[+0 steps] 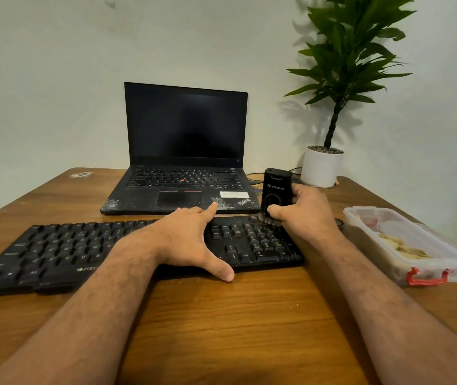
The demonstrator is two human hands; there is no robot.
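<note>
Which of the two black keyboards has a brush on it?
The separate black plastic keyboard, not the black laptop's: the right hand holds a black bristled cleaner on its number keys.

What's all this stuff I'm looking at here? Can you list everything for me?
Table: one, brown wood, under everything.
Keyboard: one, black, front of the table.
Brush-tipped device: one, black, upright on the keyboard's right-end keys.
Laptop: one, black, open with a dark screen, behind the keyboard.
Potted plant: one, green leaves in a white pot, back right.
Container: one, clear plastic with a red clasp, pale pieces inside, right edge.
Cable: at least one, black, between laptop and pot.
Sticker: one, pale, back left of the table.
Left hand: rests flat on the keyboard.
Right hand: grips the device.
</note>
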